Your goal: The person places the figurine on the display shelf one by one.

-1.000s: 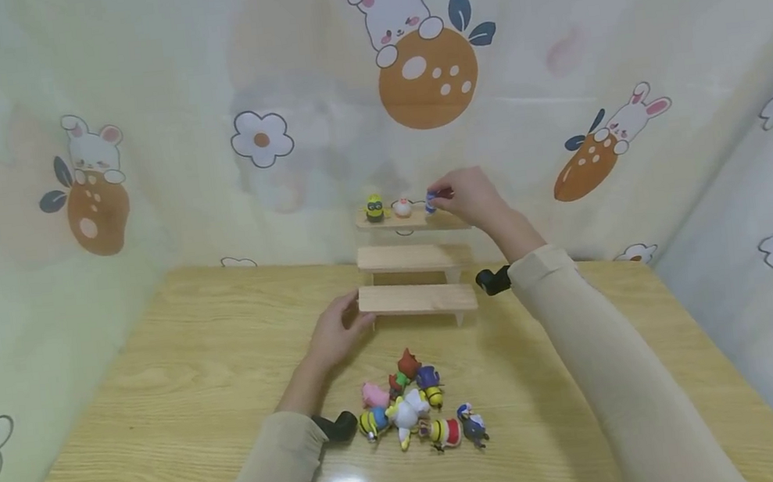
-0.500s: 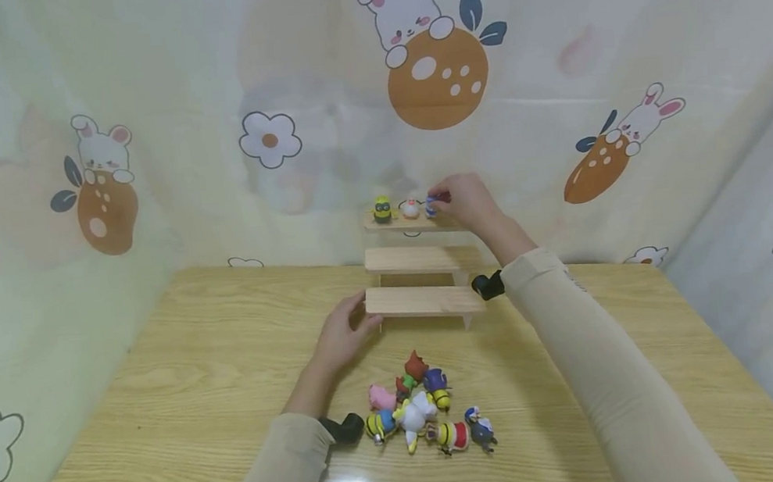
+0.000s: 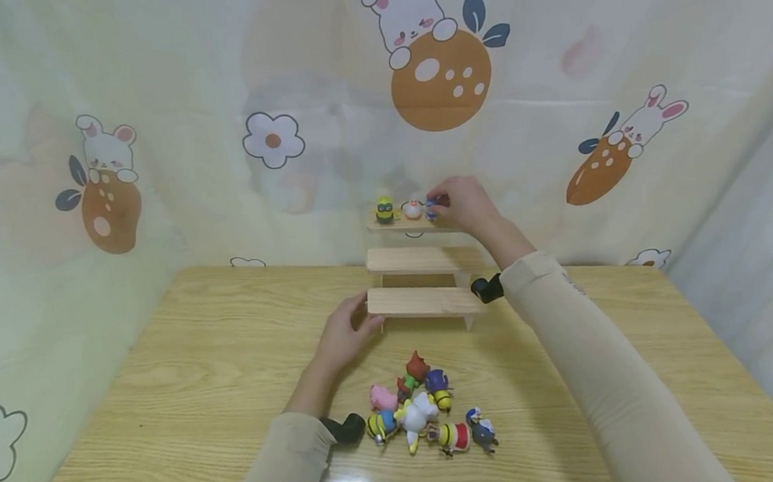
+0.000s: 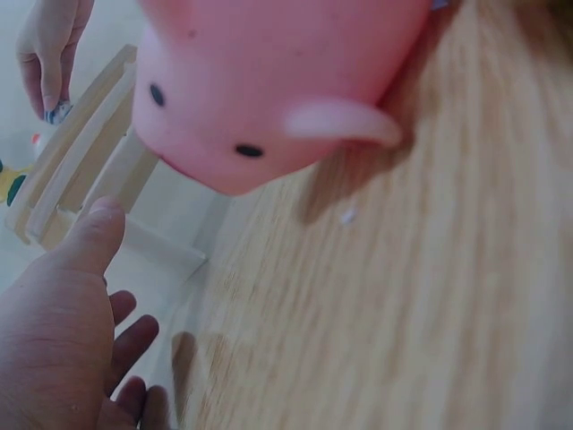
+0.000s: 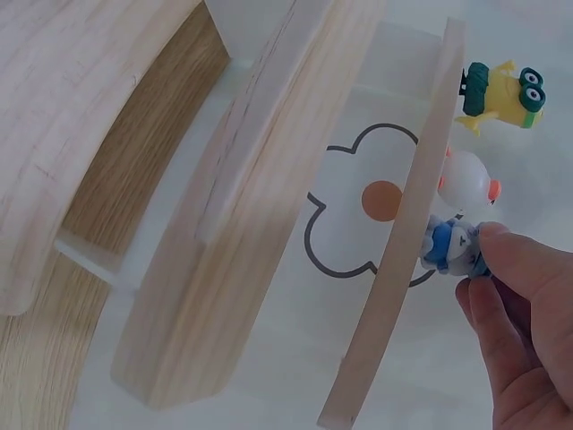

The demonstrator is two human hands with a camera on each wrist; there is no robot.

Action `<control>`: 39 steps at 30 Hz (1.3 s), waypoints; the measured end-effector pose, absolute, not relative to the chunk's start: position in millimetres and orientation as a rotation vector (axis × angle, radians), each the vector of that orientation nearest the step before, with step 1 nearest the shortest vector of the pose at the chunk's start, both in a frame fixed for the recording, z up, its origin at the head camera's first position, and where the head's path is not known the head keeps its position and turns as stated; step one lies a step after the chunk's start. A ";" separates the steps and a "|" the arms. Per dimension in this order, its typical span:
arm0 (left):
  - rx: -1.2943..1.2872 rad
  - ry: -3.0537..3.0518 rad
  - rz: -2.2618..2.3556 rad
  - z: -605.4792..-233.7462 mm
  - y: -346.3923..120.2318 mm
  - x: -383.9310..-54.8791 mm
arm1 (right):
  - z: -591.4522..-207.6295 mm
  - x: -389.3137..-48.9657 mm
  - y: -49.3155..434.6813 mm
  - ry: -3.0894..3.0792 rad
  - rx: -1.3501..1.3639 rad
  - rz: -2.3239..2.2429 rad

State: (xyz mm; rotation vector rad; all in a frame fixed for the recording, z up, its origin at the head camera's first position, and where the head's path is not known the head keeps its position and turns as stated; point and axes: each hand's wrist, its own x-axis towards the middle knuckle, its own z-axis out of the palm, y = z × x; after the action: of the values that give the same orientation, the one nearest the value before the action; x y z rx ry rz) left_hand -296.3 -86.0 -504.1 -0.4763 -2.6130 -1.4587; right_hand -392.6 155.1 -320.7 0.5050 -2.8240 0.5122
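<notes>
Right fingers (image 5: 492, 327) tight on blue figurine (image 5: 461, 249) at top shelf (image 5: 376, 313) — left fingers (image 4: 132, 349) apart.

Right fingers (image 3: 442, 186) pinch blue figurine (image 3: 431, 209), top shelf (image 3: 395, 226) | left fingers (image 3: 368, 324) at bottom shelf (image 3: 424, 300)

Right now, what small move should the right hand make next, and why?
Probably the right hand should gently release the blue figure it pinches, because its lower end appears to rest on the top shelf, beside the white toy.
</notes>
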 end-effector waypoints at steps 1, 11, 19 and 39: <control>-0.473 -2.616 -1.455 -504.5 -85.7 -296.1 | -320.8 -391.8 155.2 -2.824 0.506 0.516; -0.479 -2.622 -1.448 -508.5 -85.8 -293.0 | -322.1 -387.0 158.2 -2.821 0.514 0.510; -0.507 -2.609 -1.443 -509.5 -84.4 -291.0 | -324.9 -369.7 162.9 -2.783 0.497 0.646; -0.490 -2.633 -1.416 -503.2 -86.5 -295.8 | -401.6 -228.7 148.1 -2.908 1.011 0.736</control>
State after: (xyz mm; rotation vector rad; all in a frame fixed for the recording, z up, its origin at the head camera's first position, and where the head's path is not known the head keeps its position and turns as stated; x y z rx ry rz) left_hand -295.8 -86.5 -503.2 -0.4904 -2.6329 -1.4155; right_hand -228.7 148.1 -401.6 1.0114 -2.9082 0.7360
